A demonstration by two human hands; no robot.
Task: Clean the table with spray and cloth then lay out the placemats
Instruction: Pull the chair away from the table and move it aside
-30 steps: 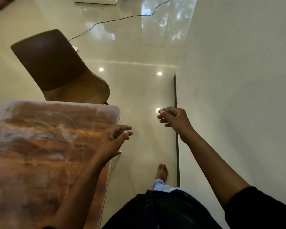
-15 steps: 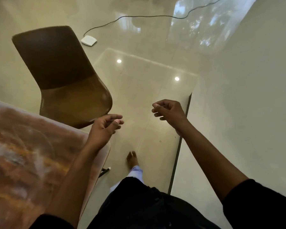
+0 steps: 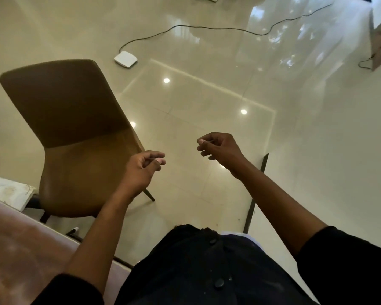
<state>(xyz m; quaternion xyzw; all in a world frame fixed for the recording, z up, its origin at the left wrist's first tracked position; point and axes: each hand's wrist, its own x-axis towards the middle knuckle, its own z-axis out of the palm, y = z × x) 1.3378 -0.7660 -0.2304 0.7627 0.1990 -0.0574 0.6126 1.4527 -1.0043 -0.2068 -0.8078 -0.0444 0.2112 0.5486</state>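
The brown wooden table shows only its corner at the lower left, with pale streaks on its top. My left hand hangs in the air past the table's edge, in front of the chair, fingers loosely curled and holding nothing. My right hand floats over the floor to the right of it, also loosely curled and empty. No spray bottle, cloth or placemat is in view.
A brown chair stands by the table's corner. A white slab lies at the left edge. On the glossy tiled floor are a small white box and a black cable. A pale wall rises on the right.
My view has swung away from the table toward the floor and chair, so the table has slid to the lower left. Both hands stay empty and loosely curled.
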